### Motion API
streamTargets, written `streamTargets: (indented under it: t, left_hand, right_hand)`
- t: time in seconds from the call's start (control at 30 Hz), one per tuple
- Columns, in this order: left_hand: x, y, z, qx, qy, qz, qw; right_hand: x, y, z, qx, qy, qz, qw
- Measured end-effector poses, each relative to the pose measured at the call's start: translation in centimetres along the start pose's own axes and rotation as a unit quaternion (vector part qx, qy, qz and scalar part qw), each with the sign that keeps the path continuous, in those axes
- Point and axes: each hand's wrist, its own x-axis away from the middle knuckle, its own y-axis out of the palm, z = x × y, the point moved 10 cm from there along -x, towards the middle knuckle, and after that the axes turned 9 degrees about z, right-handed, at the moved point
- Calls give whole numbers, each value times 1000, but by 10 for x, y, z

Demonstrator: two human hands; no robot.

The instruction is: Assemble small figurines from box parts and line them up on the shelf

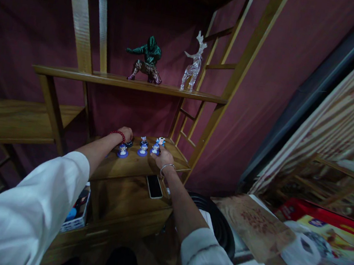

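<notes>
On the lower wooden shelf (111,165), small figurines stand in two rows. My left hand (127,134), with a red bead bracelet at its wrist, reaches to the back left; its fingers are closed on a figurine with a dark base (129,143), mostly hidden by the hand. In front of it stands a white-and-purple figurine (122,151) on a purple base. A similar purple figurine (143,150) is in the middle, with a dark one (144,140) behind. My right hand (162,158) is closed on the front right purple figurine (155,148). Behind that stands a blue-and-white figurine (161,141).
A phone (154,187) lies on the ledge below. Above, the upper shelf (131,83) bears a green crouching statue (148,58) and a clear deer (193,65). A patterned box (76,219) sits lower left; a black coiled hose (225,233) and plastic bag (302,253) are at right.
</notes>
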Motion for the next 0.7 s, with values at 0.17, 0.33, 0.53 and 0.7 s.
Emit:
streamTargets:
  t: [0.17,0.33,0.53,0.7]
  left_hand:
    - [-1,1,2,-3,-4,5,1000]
    - [-1,2,3,-10,-1,4,1000]
    - [-1,2,5,-23,6,-5,1000]
    - [1,3,6,-26,5,-7,1000]
  right_hand:
    - [0,4,3,6,12,-13,1000]
    - [-1,3,2,6,3,-3,1000]
    - [-1,3,3,-5,1,5,1000]
    - [0,2,2,-10,5,2,1000]
